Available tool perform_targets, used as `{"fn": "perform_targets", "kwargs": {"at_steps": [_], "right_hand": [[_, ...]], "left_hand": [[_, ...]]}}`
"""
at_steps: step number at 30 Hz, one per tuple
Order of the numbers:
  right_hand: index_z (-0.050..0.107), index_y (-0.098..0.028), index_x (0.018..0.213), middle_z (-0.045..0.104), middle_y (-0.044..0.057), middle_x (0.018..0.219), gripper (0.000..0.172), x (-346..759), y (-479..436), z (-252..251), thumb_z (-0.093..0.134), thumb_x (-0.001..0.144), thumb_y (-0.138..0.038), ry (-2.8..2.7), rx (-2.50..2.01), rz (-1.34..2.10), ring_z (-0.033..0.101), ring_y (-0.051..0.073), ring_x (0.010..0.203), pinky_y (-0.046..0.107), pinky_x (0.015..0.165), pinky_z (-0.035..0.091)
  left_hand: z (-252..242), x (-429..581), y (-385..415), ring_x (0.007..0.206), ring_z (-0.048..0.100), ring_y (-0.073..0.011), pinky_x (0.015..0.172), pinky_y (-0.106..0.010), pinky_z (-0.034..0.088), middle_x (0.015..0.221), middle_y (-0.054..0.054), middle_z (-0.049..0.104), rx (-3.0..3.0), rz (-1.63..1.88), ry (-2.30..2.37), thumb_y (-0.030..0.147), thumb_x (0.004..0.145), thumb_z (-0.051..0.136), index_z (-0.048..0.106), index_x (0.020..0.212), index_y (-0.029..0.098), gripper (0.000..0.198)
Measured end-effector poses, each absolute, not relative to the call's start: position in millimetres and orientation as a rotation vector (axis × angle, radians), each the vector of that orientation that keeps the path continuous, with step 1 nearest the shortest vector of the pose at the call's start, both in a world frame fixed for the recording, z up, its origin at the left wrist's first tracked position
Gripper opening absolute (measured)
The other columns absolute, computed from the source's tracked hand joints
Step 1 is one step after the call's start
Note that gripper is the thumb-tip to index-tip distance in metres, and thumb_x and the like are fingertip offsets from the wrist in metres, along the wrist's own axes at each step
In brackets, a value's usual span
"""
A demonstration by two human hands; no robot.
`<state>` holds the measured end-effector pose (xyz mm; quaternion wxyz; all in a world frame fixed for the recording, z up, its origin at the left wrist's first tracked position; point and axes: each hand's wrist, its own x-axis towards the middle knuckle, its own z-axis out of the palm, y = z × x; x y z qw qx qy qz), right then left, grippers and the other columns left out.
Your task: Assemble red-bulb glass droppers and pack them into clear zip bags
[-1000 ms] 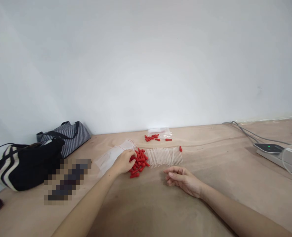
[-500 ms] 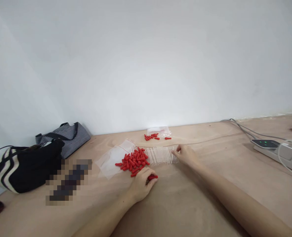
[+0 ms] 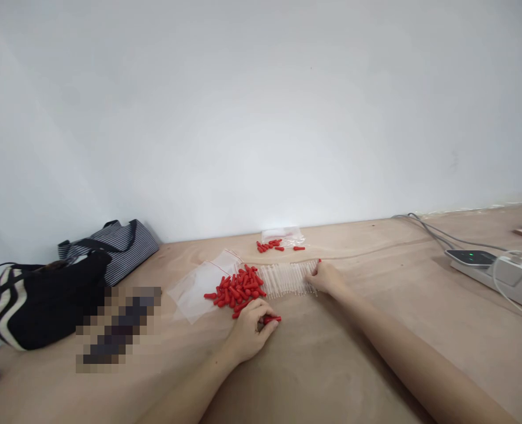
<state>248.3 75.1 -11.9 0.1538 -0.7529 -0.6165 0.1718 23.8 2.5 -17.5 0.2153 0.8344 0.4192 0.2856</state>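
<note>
A pile of small red caps [image 3: 236,288] lies on the wooden table [image 3: 331,365], with a row of clear thin tubes [image 3: 285,278] to its right. My left hand [image 3: 248,330] rests just in front of the pile, its fingers pinched on one red cap [image 3: 272,320]. At the right end of the tube row is my right hand [image 3: 326,278], with fingers curled onto the tubes. Whether it grips one I cannot make out. Clear plastic bags [image 3: 199,285] lie left of the pile.
A smaller group of red caps on a clear bag [image 3: 282,240] sits near the wall. Two striped bags [image 3: 44,294] stand at the left beside a blurred dark object [image 3: 117,330]. A power strip with cables [image 3: 494,268] lies at the right.
My left hand left the red pile with a cap and now rests in front of it. My right hand moved from the table up to the right end of the tubes.
</note>
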Motion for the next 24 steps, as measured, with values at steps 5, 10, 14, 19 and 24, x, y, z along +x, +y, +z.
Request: {"fn": "perform_targets", "kwargs": {"at_steps": [5, 10, 14, 19, 24], "right_hand": [[0.060, -0.017, 0.058, 0.065, 0.010, 0.072, 0.019, 244, 74, -12, 0.053, 0.069, -0.031, -1.775, -2.142, 0.509, 0.062, 0.020, 0.067, 0.026, 0.054, 0.039], [0.061, -0.017, 0.060, 0.065, 0.012, 0.074, 0.020, 242, 73, -14, 0.052, 0.071, -0.031, -1.782, -2.123, 0.482, 0.061, 0.023, 0.073, 0.028, 0.057, 0.039], [0.058, -0.017, 0.057, 0.064, 0.010, 0.070, 0.022, 243, 71, -11, 0.050, 0.073, -0.029, -1.796, -2.049, 0.475, 0.060, 0.022, 0.073, 0.027, 0.058, 0.037], [0.053, -0.018, 0.068, 0.061, 0.005, 0.075, 0.018, 247, 57, -5, 0.042, 0.080, -0.026, -1.847, -1.810, 0.484, 0.055, 0.015, 0.071, 0.023, 0.060, 0.036], [0.046, -0.020, 0.075, 0.053, 0.001, 0.068, 0.013, 250, 23, -18, 0.041, 0.083, -0.029, -1.859, -1.116, 0.617, 0.047, 0.013, 0.062, 0.024, 0.060, 0.036]], "left_hand": [[-16, 24, 2, 0.072, 0.052, -0.0135, 0.062, -0.023, 0.042, 0.079, -0.003, 0.056, 2.334, 0.780, 1.191, 0.018, 0.075, 0.052, 0.061, 0.076, 0.017, 0.009], [-16, 24, 3, 0.073, 0.052, -0.0140, 0.063, -0.023, 0.042, 0.079, -0.003, 0.057, 2.327, 0.775, 1.175, 0.018, 0.076, 0.051, 0.061, 0.075, 0.017, 0.010], [-18, 24, 3, 0.073, 0.052, -0.0146, 0.064, -0.024, 0.042, 0.078, -0.003, 0.057, 2.316, 0.774, 1.193, 0.020, 0.077, 0.050, 0.058, 0.074, 0.017, 0.009], [-18, 24, 3, 0.065, 0.052, -0.0131, 0.060, -0.023, 0.039, 0.074, -0.001, 0.058, 2.236, 0.797, 1.251, 0.023, 0.080, 0.047, 0.055, 0.081, 0.017, 0.010], [-16, 27, 4, 0.067, 0.053, -0.0139, 0.061, -0.024, 0.040, 0.077, 0.000, 0.061, 2.150, 0.764, 1.290, 0.024, 0.080, 0.046, 0.055, 0.089, 0.017, 0.015]]}}
